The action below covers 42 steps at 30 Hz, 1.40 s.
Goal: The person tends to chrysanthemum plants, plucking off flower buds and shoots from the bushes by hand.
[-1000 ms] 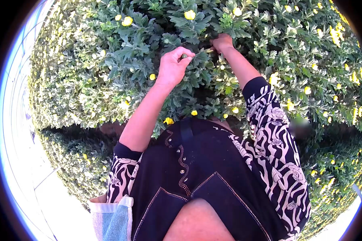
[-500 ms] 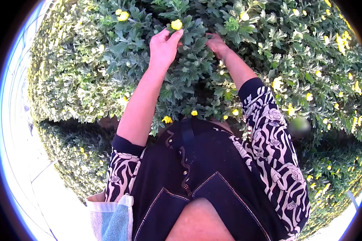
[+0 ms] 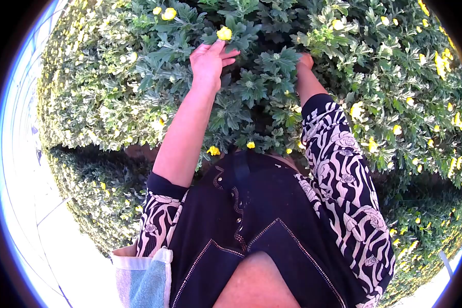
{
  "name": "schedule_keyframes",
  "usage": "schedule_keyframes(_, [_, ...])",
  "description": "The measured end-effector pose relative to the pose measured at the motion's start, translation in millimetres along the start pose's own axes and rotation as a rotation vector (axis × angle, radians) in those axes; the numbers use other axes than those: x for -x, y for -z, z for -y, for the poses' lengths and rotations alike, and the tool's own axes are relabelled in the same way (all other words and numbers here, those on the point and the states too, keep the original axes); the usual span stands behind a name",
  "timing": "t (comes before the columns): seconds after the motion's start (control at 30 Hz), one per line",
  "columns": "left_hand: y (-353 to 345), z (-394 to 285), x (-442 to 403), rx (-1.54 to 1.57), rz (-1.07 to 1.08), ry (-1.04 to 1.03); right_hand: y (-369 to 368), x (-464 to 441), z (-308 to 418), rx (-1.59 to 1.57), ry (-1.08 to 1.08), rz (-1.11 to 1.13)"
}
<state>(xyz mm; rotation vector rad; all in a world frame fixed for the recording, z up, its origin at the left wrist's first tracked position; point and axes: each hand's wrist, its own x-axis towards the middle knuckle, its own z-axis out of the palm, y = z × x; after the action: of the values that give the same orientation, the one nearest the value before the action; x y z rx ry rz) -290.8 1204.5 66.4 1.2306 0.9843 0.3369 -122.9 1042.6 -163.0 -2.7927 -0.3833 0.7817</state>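
Note:
My left hand (image 3: 209,64) is among the leaves at the upper middle, its thumb and index finger at the base of a yellow flower (image 3: 224,33) and its other fingers spread apart. Whether those fingertips pinch the stem is hard to tell. To the right, my right hand (image 3: 306,62) reaches into the green foliage (image 3: 280,62), and leaves hide its fingers. Leafy stems stand between the two hands.
More yellow flowers (image 3: 168,14) dot the plants on both sides. Dark gaps run between this plant row and the lower row (image 3: 113,205). A towel (image 3: 148,282) hangs at the lower left beside my dark clothing (image 3: 262,195).
My left hand first moved up to the yellow flower, and its fingers have since spread. My right hand has shifted right and deeper into the leaves.

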Motion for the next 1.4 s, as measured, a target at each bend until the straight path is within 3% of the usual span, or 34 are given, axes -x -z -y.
schedule_keyframes(0.03, [3,-2,-1,0.031,-0.049,0.009,1,0,-7,-0.029,0.014,-0.016])
schedule_keyframes(0.1, [9,-6,-6,0.003,-0.034,0.016,-22,-9,2,-0.953,-0.231,-0.197])
schedule_keyframes(0.17, [10,-7,-15,-0.181,-0.045,0.012,10,14,17,-1.592,0.08,0.147])
schedule_keyframes(0.2, [8,-8,-17,-0.196,-0.04,0.027,40,43,36,-1.724,0.08,0.194])
schedule_keyframes(0.23, [5,-10,-20,-0.194,-0.039,0.024,51,52,47,-1.723,0.083,0.192])
schedule_keyframes(0.37, [-10,-12,-22,-0.145,-0.06,0.014,52,70,70,-1.236,0.068,0.67])
schedule_keyframes(0.43, [-18,-12,-14,-0.137,-0.068,-0.013,37,69,75,-1.399,-0.008,0.95])
schedule_keyframes(0.5, [-20,-11,-7,-0.146,-0.074,-0.014,23,58,90,-1.395,-0.125,0.973])
schedule_keyframes(0.63, [-2,-1,-9,-0.051,-0.084,0.017,10,59,98,-1.503,-0.079,0.91])
schedule_keyframes(0.7, [9,4,-11,0.042,-0.041,0.046,10,60,100,-1.446,-0.047,0.997])
schedule_keyframes(0.9, [21,12,-7,0.313,-0.073,0.148,-24,46,104,-1.358,-0.16,1.074])
schedule_keyframes(1.0, [21,10,-3,0.293,-0.123,0.157,-35,43,103,-1.405,-0.189,0.994])
schedule_keyframes(1.03, [22,10,-3,0.292,-0.122,0.16,-35,42,102,-1.088,-0.07,0.83])
schedule_keyframes(1.1, [28,10,-3,0.3,-0.068,0.18,-33,44,98,-0.77,0.039,0.661])
schedule_keyframes(1.17, [39,16,-14,0.322,-0.035,0.209,-9,59,89,-1.487,-0.237,0.934])
schedule_keyframes(1.2, [39,18,-15,0.343,-0.004,0.237,-7,60,87,-1.592,-0.278,0.96])
schedule_keyframes(1.3, [38,25,-16,0.3,0.035,0.226,-8,63,93,-1.517,-0.248,1.012])
schedule_keyframes(1.37, [39,34,-17,0.257,0.01,0.214,-19,68,106,-1.543,-0.27,0.921])
schedule_keyframes(1.4, [42,39,-18,0.216,-0.021,0.202,-21,75,109,-1.489,-0.254,0.765])
